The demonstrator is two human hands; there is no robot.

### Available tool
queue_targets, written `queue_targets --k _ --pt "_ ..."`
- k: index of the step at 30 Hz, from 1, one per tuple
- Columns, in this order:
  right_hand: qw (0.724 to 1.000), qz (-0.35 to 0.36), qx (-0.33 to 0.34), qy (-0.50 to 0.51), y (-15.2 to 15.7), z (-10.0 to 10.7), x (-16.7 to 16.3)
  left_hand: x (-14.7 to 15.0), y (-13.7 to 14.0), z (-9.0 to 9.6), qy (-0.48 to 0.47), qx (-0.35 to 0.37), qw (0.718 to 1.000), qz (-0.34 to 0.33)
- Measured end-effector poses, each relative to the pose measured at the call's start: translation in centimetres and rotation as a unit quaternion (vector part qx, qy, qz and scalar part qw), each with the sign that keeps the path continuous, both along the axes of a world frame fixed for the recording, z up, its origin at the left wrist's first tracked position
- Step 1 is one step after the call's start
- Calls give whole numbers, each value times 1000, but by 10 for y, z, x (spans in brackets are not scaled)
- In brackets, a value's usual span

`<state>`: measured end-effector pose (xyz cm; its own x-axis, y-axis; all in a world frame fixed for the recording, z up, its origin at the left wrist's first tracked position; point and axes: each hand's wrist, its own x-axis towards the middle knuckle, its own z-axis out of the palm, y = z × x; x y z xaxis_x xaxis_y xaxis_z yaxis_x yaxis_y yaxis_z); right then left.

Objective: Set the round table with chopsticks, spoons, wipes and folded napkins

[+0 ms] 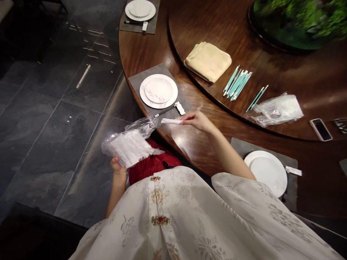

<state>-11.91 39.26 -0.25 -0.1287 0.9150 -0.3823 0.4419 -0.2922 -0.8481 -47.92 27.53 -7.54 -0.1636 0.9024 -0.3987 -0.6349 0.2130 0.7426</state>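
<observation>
My left hand [118, 165] is closed on a clear plastic bag [130, 148] filled with white, folded paper pieces, held off the table's edge. Between the thumb and fingers of my right hand [199, 120] is a slim white paper strip [171, 121], perhaps a paper sleeve; its exact kind is unclear. This strip hovers near a pair of black chopsticks [167, 110] whose ends lie on a white chopstick rest [179, 108]. Just beyond them, a small plate [159, 90] is stacked on a larger white plate [143, 94] over a grey placemat [135, 80].
On the raised turntable [211, 32] lie a folded cream cloth [208, 61], several turquoise-and-white sticks [238, 85], another plastic packet [282, 108] and a phone [321, 129]. Further settings include a plate [267, 173] at right and a plate [140, 8] at the far left. Greenery [306, 18] stands centrally.
</observation>
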Motion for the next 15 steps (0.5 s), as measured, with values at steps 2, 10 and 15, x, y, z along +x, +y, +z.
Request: queue_targets --k 2,10,15 --pt "973 -192 -86 92 -2 -48 -16 -16 10 1 4 15 1000 8" --pt "772 -541 -210 261 22 -164 -130 -65 96 14 36 -21 999 -10" --pt "714 -624 -188 258 52 -180 -165 -85 163 28 54 -30 997 -35"
